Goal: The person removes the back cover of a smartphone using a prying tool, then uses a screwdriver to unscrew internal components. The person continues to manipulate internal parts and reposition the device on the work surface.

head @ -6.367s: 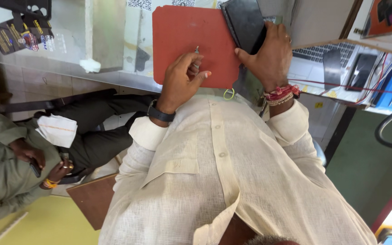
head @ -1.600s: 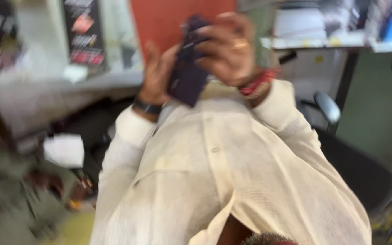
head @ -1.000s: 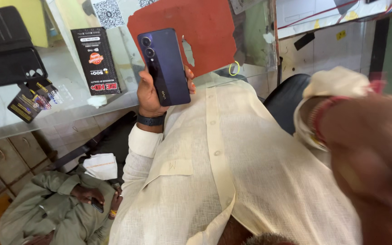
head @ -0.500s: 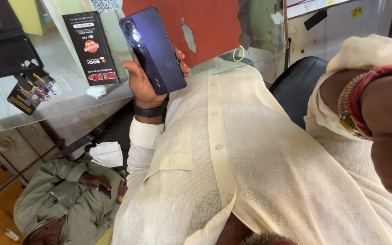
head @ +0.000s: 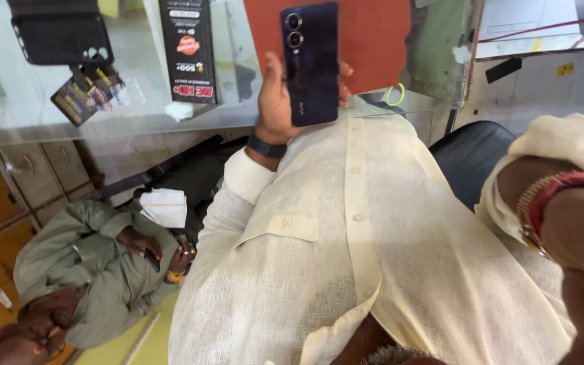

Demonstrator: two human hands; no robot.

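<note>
Dark blue, glossy phone (head: 311, 62) held upright in the left hand (head: 277, 101), camera lenses at the top, back facing the wearer, long axis running straight up from the palm. Gripped from behind and below: thumb along the left edge, fingertips showing past the right edge, lower end seated in the palm. Lifted clear of the glass counter (head: 136, 101), in front of a red board (head: 373, 40) standing beyond. Black band (head: 267, 146) worn at that wrist, above a cream shirt sleeve (head: 251, 177). Right hand out of frame; only its forearm (head: 569, 230) seen at the right edge, with red and beaded bracelets (head: 542, 209), well apart from the phone, grip impossible to tell. Left hand therefore the nearer one, already on the phone. Black box (head: 188, 51) and dark phone case (head: 59, 34) resting on the counter to the left. Another person in olive clothing (head: 96, 270) seated low at the left, holding a small dark object.
</note>
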